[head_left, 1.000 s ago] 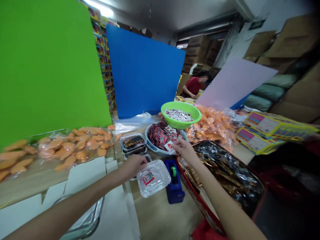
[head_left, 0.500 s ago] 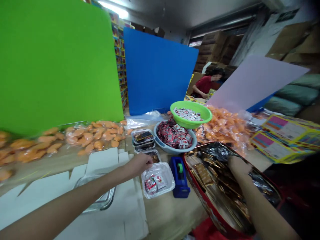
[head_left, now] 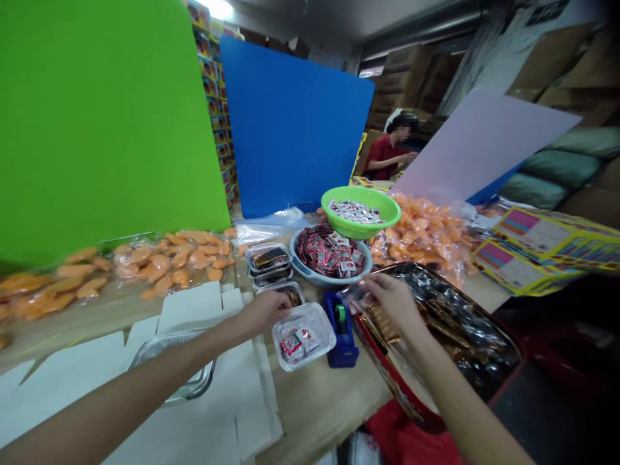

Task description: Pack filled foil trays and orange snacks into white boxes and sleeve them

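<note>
The right grip (head_left: 391, 301) has lifted out of the foil-filled tin (head_left: 387, 349) and now sits above its rim, pinching a clear plastic packet (head_left: 356, 298) just beside the tape dispenser (head_left: 341, 337). Left of that grip, the clear tray (head_left: 320, 329) holds more red-and-white sachets (head_left: 293, 345) than at first. Beyond the grip, the co-worker in red (head_left: 382, 157) has straightened up, hands raised.

No legible text, print on sachets (head_left: 293, 345) and yellow cartons (head_left: 533, 242) too small

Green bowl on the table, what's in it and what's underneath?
Small red-and-white sachets lie in the green bowl. Below it is a pale blue basin of red sachets; the basin's far part is covered.
</note>
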Demonstrator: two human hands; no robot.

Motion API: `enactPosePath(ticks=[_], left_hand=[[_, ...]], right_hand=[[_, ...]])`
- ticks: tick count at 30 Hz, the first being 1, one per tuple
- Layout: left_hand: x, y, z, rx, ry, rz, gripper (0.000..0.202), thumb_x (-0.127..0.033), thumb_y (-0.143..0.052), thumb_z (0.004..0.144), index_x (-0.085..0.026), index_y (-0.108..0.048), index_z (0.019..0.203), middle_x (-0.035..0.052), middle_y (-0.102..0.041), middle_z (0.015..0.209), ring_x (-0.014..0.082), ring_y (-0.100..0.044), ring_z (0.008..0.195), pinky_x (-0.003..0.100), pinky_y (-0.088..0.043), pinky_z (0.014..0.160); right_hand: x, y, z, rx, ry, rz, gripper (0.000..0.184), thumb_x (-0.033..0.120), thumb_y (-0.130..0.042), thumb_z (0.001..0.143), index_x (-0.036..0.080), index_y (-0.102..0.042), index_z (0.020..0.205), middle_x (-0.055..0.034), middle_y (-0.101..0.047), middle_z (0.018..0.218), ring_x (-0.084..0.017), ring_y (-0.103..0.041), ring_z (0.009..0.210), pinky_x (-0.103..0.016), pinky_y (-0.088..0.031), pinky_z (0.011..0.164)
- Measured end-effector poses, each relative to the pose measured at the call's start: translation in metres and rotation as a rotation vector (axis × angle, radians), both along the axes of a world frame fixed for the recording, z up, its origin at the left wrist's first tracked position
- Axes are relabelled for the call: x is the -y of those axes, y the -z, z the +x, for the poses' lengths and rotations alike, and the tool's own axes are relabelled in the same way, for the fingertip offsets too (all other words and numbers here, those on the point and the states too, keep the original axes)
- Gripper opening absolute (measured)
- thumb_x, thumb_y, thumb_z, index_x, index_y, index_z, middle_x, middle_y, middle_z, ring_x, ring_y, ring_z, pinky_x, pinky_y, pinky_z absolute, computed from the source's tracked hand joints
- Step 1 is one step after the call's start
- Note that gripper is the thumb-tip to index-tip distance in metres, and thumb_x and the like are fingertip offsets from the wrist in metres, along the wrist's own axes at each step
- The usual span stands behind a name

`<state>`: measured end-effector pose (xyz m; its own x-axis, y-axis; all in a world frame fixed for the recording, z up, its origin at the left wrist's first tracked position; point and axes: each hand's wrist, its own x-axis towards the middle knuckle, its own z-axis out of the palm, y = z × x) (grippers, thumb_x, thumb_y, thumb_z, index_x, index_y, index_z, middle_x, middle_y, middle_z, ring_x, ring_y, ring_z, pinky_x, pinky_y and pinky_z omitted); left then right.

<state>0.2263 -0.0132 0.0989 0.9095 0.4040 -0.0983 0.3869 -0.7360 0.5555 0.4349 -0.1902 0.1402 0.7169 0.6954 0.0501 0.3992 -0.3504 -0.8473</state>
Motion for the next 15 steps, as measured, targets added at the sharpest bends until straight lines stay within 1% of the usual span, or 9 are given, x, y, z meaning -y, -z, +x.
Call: enactPosePath(ticks=[1, 2, 3, 6, 8, 9, 12, 13, 15], left_hand=[[0.001, 0.000, 0.001, 0.001, 0.003, -0.003, 0.019, -0.023, -0.047, 0.073, -0.015, -0.064, 0.072, 0.0011, -0.063, 0.065, 0.0121, -0.052, 0.058, 0.021, -0.030, 0.051], [0.001, -0.001, 0.002, 0.002, 0.005, -0.006, 0.019, -0.023, -0.047, 0.072, -0.015, -0.064, 0.072, 0.0012, -0.063, 0.064, 0.0121, -0.052, 0.058, 0.021, -0.030, 0.051], [0.001, -0.001, 0.002, 0.002, 0.007, -0.008, 0.019, -0.023, -0.047, 0.072, -0.015, -0.064, 0.072, 0.0012, -0.062, 0.064, 0.0122, -0.052, 0.058, 0.021, -0.030, 0.051], [0.000, -0.001, -0.001, 0.003, 0.008, -0.013, 0.020, -0.023, -0.047, 0.072, -0.015, -0.064, 0.069, 0.0011, -0.061, 0.061, 0.0122, -0.051, 0.058, 0.021, -0.030, 0.051], [-0.002, 0.000, -0.005, 0.005, -0.002, -0.017, 0.019, -0.023, -0.047, 0.072, -0.015, -0.064, 0.069, 0.0010, -0.061, 0.061, 0.0122, -0.051, 0.058, 0.021, -0.030, 0.051], [-0.004, 0.001, -0.006, 0.007, -0.010, -0.021, 0.019, -0.023, -0.048, 0.071, -0.014, -0.064, 0.069, 0.0010, -0.061, 0.062, 0.0120, -0.051, 0.059, 0.021, -0.030, 0.051], [-0.008, 0.005, -0.010, 0.011, -0.028, -0.040, 0.018, -0.023, -0.049, 0.071, -0.014, -0.064, 0.071, 0.0011, -0.062, 0.065, 0.0117, -0.052, 0.059, 0.020, -0.031, 0.052], [-0.009, 0.006, -0.011, 0.009, -0.034, -0.048, 0.018, -0.023, -0.049, 0.071, -0.014, -0.064, 0.071, 0.0011, -0.062, 0.065, 0.0118, -0.052, 0.059, 0.020, -0.032, 0.052], [-0.010, 0.008, -0.013, 0.006, -0.048, -0.064, 0.017, -0.023, -0.050, 0.071, -0.014, -0.064, 0.071, 0.0010, -0.062, 0.064, 0.0120, -0.052, 0.059, 0.020, -0.032, 0.052]], right_hand=[[-0.001, 0.001, -0.007, -0.030, -0.050, -0.030, 0.031, 0.040, -0.041, 0.080, 0.016, -0.059, 0.088, -0.0052, -0.065, 0.076, -0.016, -0.056, 0.056, -0.027, -0.042, 0.053], [0.001, 0.003, -0.011, 0.020, -0.054, -0.099, 0.033, 0.041, -0.038, 0.082, 0.017, -0.059, 0.089, -0.0056, -0.065, 0.077, -0.016, -0.057, 0.057, -0.027, -0.042, 0.054], [0.004, 0.005, -0.012, 0.144, -0.015, -0.202, 0.032, 0.039, -0.036, 0.084, 0.017, -0.059, 0.088, -0.0069, -0.065, 0.079, -0.017, -0.058, 0.061, -0.028, -0.042, 0.056], [0.023, 0.020, 0.004, 0.600, 0.171, -0.631, 0.025, 0.032, -0.046, 0.082, 0.014, -0.060, 0.091, -0.0142, -0.061, 0.092, -0.025, -0.058, 0.083, -0.034, -0.041, 0.068], [0.036, 0.036, 0.019, 0.698, 0.185, -0.882, 0.027, 0.034, -0.054, 0.077, 0.011, -0.060, 0.090, -0.0177, -0.057, 0.099, -0.031, -0.054, 0.094, -0.039, -0.040, 0.072], [0.041, 0.044, 0.024, 0.703, 0.163, -0.947, 0.027, 0.035, -0.056, 0.076, 0.012, -0.061, 0.088, -0.0176, -0.056, 0.101, -0.032, -0.052, 0.098, -0.040, -0.039, 0.074], [0.050, 0.060, 0.030, 0.716, 0.114, -0.941, 0.024, 0.035, -0.058, 0.074, 0.015, -0.058, 0.087, -0.0136, -0.055, 0.104, -0.031, -0.049, 0.102, -0.040, -0.039, 0.075], [0.052, 0.060, 0.029, 0.705, 0.112, -0.921, 0.023, 0.033, -0.058, 0.074, 0.015, -0.057, 0.088, -0.0121, -0.056, 0.102, -0.030, -0.050, 0.101, -0.040, -0.039, 0.074], [0.051, 0.052, 0.022, 0.671, 0.127, -0.884, 0.022, 0.028, -0.057, 0.075, 0.015, -0.053, 0.092, -0.0097, -0.060, 0.091, -0.027, -0.055, 0.091, -0.037, -0.040, 0.069]])
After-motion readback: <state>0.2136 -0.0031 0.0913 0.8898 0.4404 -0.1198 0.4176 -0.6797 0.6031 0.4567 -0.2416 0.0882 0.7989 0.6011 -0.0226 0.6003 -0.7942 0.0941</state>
